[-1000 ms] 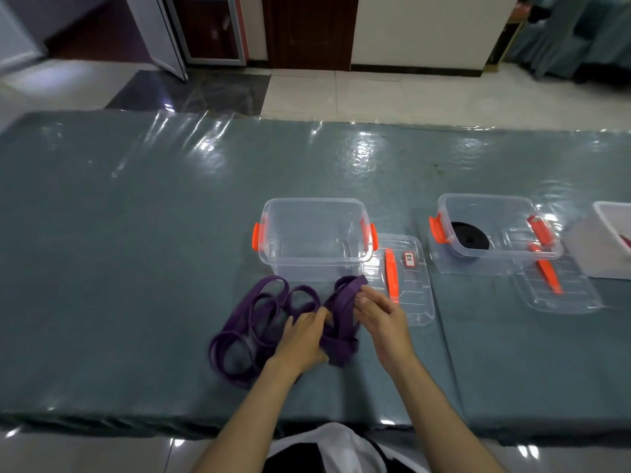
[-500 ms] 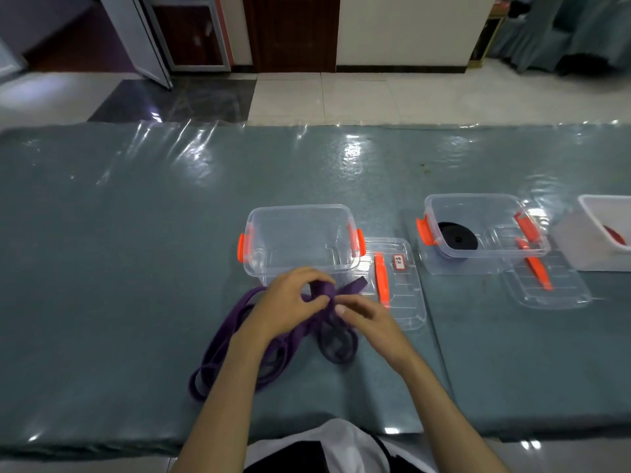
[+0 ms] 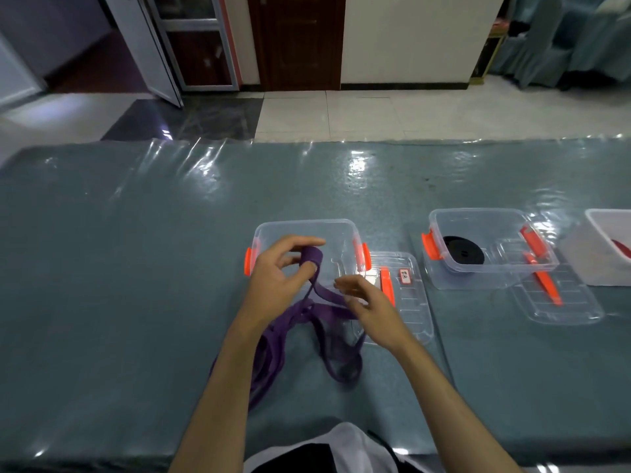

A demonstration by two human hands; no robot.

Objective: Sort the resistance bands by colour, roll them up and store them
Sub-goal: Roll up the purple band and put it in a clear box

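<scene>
A purple resistance band lies in loose loops on the table in front of me. My left hand pinches one folded end of it, lifted above the table in front of an empty clear box with orange latches. My right hand grips the strand a little lower, fingers curled around it. A rolled black band sits in a second clear box to the right.
A clear lid with an orange handle lies right of the empty box, under my right hand. Another lid lies by the second box. A white bin with something red stands at the far right. The table carries a glossy teal cover.
Both hands have lifted the purple band's end off the table toward the empty box. The band's loops have drawn in and stretched into a longer trail below my left arm.
</scene>
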